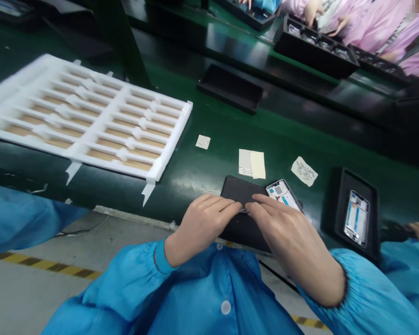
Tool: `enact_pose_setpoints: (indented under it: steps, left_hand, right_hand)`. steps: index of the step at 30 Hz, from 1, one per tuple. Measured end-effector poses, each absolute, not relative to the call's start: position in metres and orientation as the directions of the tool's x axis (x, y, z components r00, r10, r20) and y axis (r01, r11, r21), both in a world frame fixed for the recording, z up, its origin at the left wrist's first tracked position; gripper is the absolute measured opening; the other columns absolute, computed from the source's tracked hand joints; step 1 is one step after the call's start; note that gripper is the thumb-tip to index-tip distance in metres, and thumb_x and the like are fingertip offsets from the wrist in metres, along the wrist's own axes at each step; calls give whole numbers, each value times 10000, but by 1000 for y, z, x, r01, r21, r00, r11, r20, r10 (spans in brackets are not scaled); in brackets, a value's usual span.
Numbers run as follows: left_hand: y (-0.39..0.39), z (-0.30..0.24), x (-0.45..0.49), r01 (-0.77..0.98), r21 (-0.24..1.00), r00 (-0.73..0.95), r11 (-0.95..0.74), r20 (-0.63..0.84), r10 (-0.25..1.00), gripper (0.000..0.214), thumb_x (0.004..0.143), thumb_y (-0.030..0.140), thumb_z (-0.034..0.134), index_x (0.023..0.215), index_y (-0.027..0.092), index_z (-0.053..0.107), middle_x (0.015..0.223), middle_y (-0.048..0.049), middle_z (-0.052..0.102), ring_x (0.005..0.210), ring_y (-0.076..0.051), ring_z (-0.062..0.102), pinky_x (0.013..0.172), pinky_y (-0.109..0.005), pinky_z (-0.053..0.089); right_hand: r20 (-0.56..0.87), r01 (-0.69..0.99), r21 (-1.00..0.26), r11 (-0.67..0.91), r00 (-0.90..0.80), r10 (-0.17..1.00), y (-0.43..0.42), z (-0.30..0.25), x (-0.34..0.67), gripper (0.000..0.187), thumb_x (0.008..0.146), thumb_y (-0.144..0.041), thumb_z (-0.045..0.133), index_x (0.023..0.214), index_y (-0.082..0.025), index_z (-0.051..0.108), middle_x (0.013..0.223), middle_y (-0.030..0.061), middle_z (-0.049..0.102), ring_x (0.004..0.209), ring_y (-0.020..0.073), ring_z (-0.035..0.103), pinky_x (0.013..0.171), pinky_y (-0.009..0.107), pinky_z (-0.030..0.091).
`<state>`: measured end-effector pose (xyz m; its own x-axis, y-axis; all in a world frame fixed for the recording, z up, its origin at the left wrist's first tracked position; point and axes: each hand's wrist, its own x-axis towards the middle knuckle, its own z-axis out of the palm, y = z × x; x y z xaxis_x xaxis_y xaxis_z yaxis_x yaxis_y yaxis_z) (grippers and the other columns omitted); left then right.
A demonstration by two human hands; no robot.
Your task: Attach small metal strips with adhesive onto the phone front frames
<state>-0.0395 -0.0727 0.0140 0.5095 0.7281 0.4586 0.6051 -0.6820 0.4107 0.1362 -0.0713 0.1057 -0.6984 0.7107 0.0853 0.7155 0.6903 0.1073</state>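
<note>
My left hand (209, 216) and my right hand (284, 225) come together low over a black pad (242, 188) at the table's near edge. Both have their fingers closed, tips nearly meeting at a small piece with a thin silvery edge (243, 211). The fingers cover most of that piece, so its kind is hidden. Just beyond my right fingers lies a silver phone frame (282, 191) with blue strips, partly under that hand. Past the pad, a sheet of pale stickers (251, 164) rests on the green table.
A white slotted foam tray (174, 149) with tape tabs lies at left. A black tray (330, 204) at right holds another phone frame (356, 218). Another black tray (230, 88) sits farther back. Two paper scraps (203, 142) (304, 171) flank the stickers. Co-workers (366, 28) sit opposite; blue sleeves show either side.
</note>
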Motion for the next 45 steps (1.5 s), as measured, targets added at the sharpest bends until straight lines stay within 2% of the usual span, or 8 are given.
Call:
enact_pose_setpoints:
  steps: [4,9,16,20,24,28,35,45]
  left_hand:
    - [-73,15,-39,596,418,515,-686,456,725,170,982,172,478,1062,155,627,956,-28,744,856,-175,697,730,-292,483]
    - [-72,17,-41,586,433,534,-685,429,729,179,991,177,457,1030,147,629,941,-30,741,861,-174,695,715,-289,480]
    - [-71,17,-40,593,436,529,-677,424,735,218,996,165,423,1017,146,640,918,-39,742,856,-178,695,698,-304,490]
    - [-70,16,-38,608,420,527,-673,421,738,199,988,165,445,983,146,644,887,-34,733,832,-183,690,700,-312,489]
    - [-69,15,-38,623,398,522,-674,430,737,162,973,155,484,986,158,645,877,-22,732,811,-177,688,699,-309,485]
    - [-69,15,-39,618,393,529,-681,433,730,164,966,140,495,1026,160,646,901,-21,739,849,-178,697,715,-307,494]
    - [-69,18,-38,617,387,533,-685,435,726,180,977,150,475,1034,153,646,946,-38,748,872,-179,703,744,-300,502]
    - [-72,21,-38,639,369,541,-675,409,735,174,970,161,486,1037,144,646,988,-63,736,884,-209,691,774,-337,528]
  right_hand:
    - [86,723,168,671,-688,720,-74,106,133,315,714,85,424,757,-118,661,781,147,741,895,272,732,679,299,611]
    - [45,717,253,649,-679,733,-76,106,120,299,659,84,429,673,-144,622,724,143,716,728,244,712,631,297,603]
    - [25,706,242,665,-690,723,-75,103,118,296,675,85,421,692,-144,608,705,151,687,699,259,683,566,317,579]
    - [11,734,139,664,-672,740,-76,97,128,293,774,50,453,936,-84,657,870,157,713,848,284,680,673,366,591]
    - [197,792,18,610,-601,775,-87,84,146,391,910,-136,572,1294,-75,542,1238,173,655,1148,307,604,959,459,519]
    - [340,817,-41,575,-529,777,-103,65,160,409,878,-123,656,1277,-128,568,1272,146,653,1210,280,583,1016,463,476]
    - [329,764,-154,627,-559,761,-107,41,170,434,889,-25,571,1299,-170,561,1305,112,644,1271,262,551,1058,509,452]
    - [421,742,-411,529,-360,832,-106,38,161,324,900,-104,582,1202,-214,628,1310,116,639,1296,277,533,1077,572,426]
